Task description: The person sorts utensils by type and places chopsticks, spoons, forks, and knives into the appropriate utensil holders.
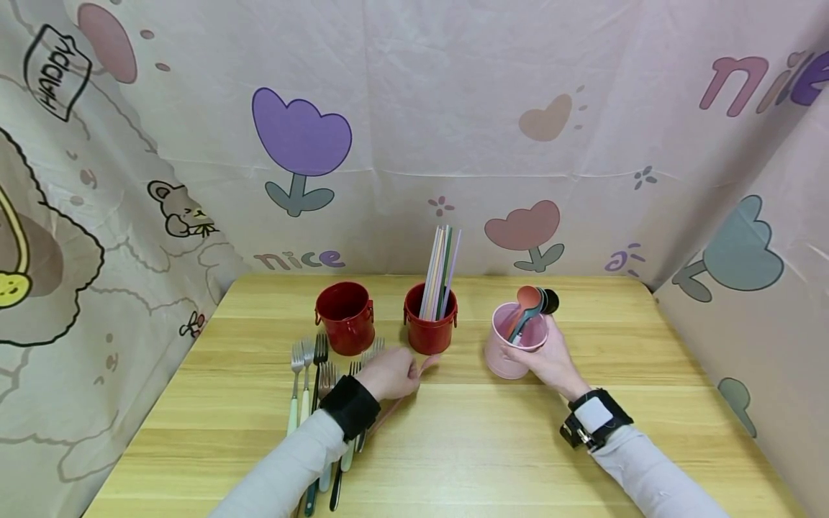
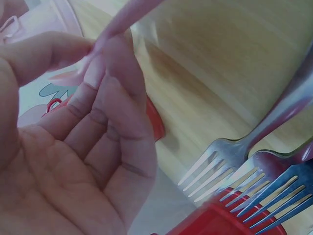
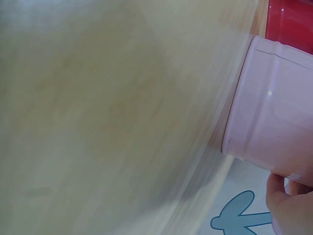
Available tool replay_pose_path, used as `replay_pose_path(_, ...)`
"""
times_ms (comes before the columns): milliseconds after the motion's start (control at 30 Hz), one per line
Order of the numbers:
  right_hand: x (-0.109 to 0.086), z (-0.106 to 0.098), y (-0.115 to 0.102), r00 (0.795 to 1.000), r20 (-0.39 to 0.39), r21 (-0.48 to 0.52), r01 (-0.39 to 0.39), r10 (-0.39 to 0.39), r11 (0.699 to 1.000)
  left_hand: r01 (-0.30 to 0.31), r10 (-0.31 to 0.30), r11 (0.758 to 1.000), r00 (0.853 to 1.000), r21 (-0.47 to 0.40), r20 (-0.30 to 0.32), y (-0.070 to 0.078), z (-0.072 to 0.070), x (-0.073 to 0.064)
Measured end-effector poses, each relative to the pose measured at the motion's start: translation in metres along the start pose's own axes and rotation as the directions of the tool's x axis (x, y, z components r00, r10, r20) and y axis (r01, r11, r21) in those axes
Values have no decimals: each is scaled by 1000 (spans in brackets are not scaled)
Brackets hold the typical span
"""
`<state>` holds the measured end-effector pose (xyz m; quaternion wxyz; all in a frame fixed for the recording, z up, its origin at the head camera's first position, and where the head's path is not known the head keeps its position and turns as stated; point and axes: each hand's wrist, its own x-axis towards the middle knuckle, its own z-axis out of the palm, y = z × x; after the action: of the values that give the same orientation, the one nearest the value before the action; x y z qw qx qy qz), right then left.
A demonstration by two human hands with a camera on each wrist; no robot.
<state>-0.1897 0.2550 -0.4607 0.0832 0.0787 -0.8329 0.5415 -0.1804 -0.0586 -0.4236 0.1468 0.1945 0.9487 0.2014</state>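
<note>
Between thumb and fingertips, my left hand (image 1: 390, 373) pinches a pink spoon (image 1: 429, 362). Its handle (image 2: 129, 17) runs up past the fingertips in the left wrist view, and its bowl lies partly behind the fingers. My right hand (image 1: 550, 361) grips the right side of a pink bucket (image 1: 497, 358), which stands upright on the table. In that bucket are several spoons, among them an orange spoon (image 1: 528, 296) and a black one (image 1: 550, 301). The right wrist view shows the bucket's pink wall (image 3: 274, 107) with fingertips at its lower edge.
Several forks (image 1: 298, 360) lie left of and under my left forearm. An empty-looking red bucket (image 1: 345, 324) stands behind them. Another red bucket (image 1: 430, 337) holds several thin sticks (image 1: 435, 273). A printed cloth (image 1: 414, 108) hangs behind the wooden table (image 1: 492, 453).
</note>
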Motion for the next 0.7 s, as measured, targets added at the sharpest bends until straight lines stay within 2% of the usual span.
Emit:
replay_pose_path(167, 0, 0, 0, 1000, -1, 0, -3, 3, 1000, 21, -20, 998, 1000, -66, 18, 2, -3, 4)
replay_pose_path(267, 0, 0, 0, 1000, -2, 3, 0, 0, 1000, -8, 9, 995, 1000, -99, 7, 5, -8, 7)
replay_pose_path(500, 0, 0, 0, 1000, -4, 10, 9, -9, 1000, -90, 83, 993, 993, -82, -87, 21, -20, 15)
replay_pose_path(700, 0, 1, -1, 1000, -5, 11, 23, -23, 1000, -145, 131, 984, 982, -99, -133, 40, -33, 20)
